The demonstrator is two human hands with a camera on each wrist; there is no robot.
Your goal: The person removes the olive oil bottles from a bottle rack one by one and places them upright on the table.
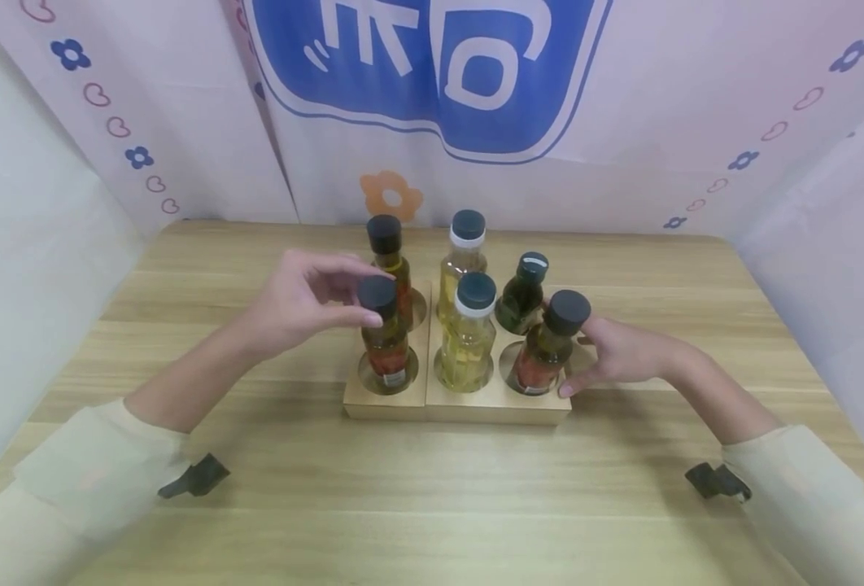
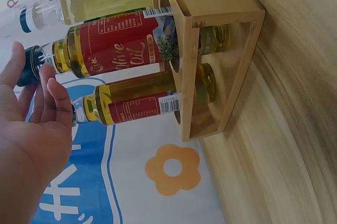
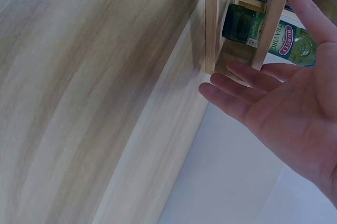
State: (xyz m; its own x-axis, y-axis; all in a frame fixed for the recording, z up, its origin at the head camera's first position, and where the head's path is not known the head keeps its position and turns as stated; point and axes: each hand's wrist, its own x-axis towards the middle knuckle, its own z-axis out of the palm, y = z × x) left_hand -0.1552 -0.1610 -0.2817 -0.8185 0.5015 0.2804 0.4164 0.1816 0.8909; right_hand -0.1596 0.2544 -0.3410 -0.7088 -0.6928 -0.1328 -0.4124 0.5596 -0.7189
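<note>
A wooden bottle rack (image 1: 476, 413) holds several oil bottles in its round holes. My left hand (image 1: 296, 305) pinches the black cap of the front-left olive oil bottle (image 1: 389, 358), whose red label shows in the left wrist view. This bottle stands in its hole, its base visible under the rack's top board. Behind it is a matching olive oil bottle (image 2: 139, 100). At the rack's right end, my right hand (image 1: 626, 350) has its fingers extended, with the thumb at the top board's edge. Near it stand a red-labelled bottle (image 1: 542, 362) and a dark green Borges bottle (image 3: 271, 34).
Two pale yellow oil bottles, one in front (image 1: 467, 350) and one behind (image 1: 461, 268), stand mid-rack. The rack sits on a wood-grain table (image 1: 432, 496). A white printed cloth (image 1: 578, 191) hangs along the table's back edge.
</note>
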